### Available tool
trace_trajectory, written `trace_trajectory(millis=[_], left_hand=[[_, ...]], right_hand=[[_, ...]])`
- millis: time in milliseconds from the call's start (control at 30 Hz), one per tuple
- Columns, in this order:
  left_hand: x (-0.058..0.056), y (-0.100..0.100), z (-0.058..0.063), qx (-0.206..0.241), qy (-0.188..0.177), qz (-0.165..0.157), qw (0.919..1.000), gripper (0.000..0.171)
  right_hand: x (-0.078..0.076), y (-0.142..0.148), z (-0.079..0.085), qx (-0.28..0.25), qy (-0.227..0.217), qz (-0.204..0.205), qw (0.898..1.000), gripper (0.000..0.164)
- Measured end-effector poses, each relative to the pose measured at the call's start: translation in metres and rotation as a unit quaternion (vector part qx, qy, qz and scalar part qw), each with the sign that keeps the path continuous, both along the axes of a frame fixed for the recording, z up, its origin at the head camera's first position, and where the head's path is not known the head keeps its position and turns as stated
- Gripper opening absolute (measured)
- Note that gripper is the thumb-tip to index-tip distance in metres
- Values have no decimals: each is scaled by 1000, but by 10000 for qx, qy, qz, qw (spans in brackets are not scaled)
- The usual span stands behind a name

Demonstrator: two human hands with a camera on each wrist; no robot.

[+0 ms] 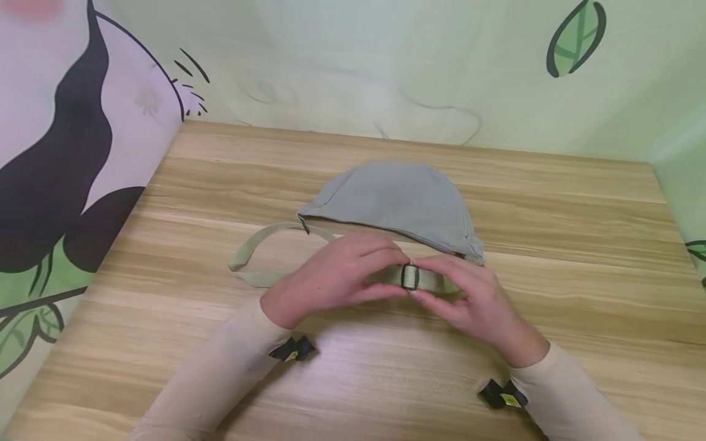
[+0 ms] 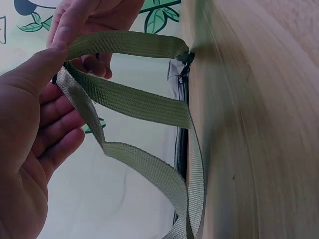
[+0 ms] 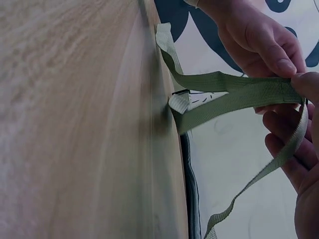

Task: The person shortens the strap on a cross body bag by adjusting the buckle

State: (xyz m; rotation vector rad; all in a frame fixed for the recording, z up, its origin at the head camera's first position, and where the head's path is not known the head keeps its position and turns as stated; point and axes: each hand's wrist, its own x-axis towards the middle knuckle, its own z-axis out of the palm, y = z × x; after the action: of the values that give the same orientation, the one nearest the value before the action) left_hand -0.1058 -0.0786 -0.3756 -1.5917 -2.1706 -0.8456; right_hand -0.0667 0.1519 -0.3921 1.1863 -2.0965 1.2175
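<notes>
A grey waist bag (image 1: 394, 199) with a curved top lies on the table, its dark zipper along the edge toward me. Its green webbing strap (image 2: 129, 44) is raised off the table between my hands and loops out to the left. My left hand (image 1: 344, 269) pinches the dark strap slider (image 1: 410, 277) from the left side, between thumb and fingertips. From the right, my right hand (image 1: 480, 300) pinches the same slider, thumb below and index finger above. Webbing wraps over the slider's middle bar. In the left wrist view, several strands hang from the pinched spot.
The wood-grain table (image 1: 579, 257) extends around the bag. Behind it stands a pale green wall (image 1: 342, 67) with leaf drawings, and a panda-patterned panel (image 1: 127, 110) is at the left. A dark device (image 1: 295, 349) sits by each wrist.
</notes>
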Motion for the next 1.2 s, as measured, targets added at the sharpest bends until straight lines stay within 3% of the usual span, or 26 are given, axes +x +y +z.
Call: trace_trajectory(millis=[267,800,1200], left_hand=[[0,-8,0,205,-17,-6,9998,33],[-3,-19,5,501,-96,113,9986,29],[-4,-18,5,552,-97,34,9984,29]], right_hand=[[1,8,-9,241,-282,-114,9992,39],[-1,21,-10,811,302,-411,9954,37],[-2,18,-7,571,323,-340,9973,36]])
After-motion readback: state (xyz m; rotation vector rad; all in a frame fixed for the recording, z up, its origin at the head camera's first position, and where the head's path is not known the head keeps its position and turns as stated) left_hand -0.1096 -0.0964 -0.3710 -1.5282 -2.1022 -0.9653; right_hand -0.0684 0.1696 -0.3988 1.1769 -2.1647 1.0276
